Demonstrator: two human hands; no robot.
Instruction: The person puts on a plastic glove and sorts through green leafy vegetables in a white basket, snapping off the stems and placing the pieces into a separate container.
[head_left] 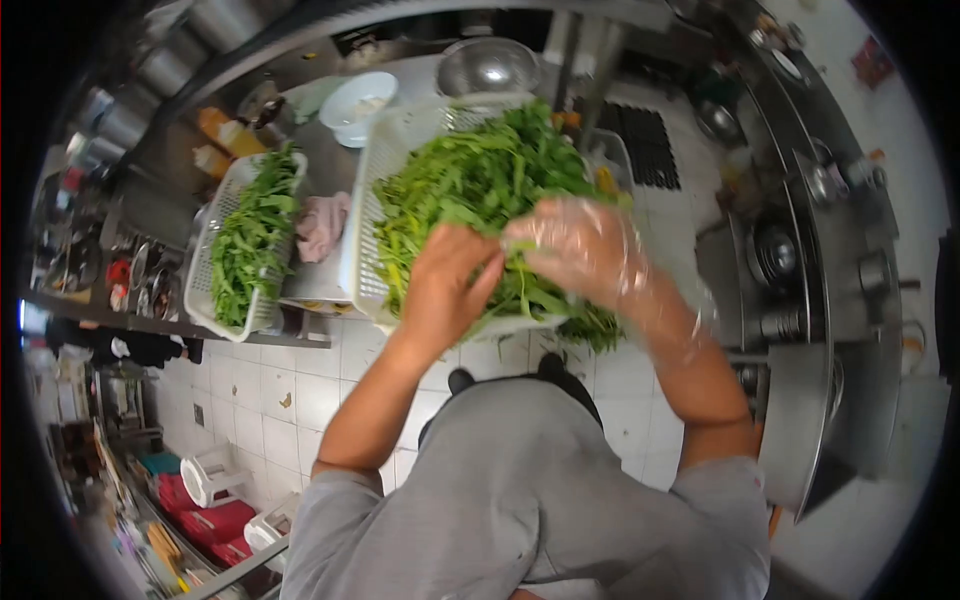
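A large white plastic basket [368, 250] is heaped with long-stemmed leafy greens [480, 165]. Over its near side, my bare left hand [447, 278] has its thumb and fingers drawn together at a green stem. My right hand [580, 245], in a loose clear plastic glove, pinches at the same stem just to the right. The fingertips of both hands nearly meet, and the stem between them shows only in part. Some greens hang over the basket's near right edge. Left of it, a smaller white basket [200, 290] holds more of the same greens.
A pink cloth [322, 226] lies between the baskets. Behind are a white bowl [358, 105], a metal bowl [488, 68] and yellow bottles [238, 138]. A steel counter [800, 420] runs along the right. White stools [212, 474] stand at lower left on the tiled floor.
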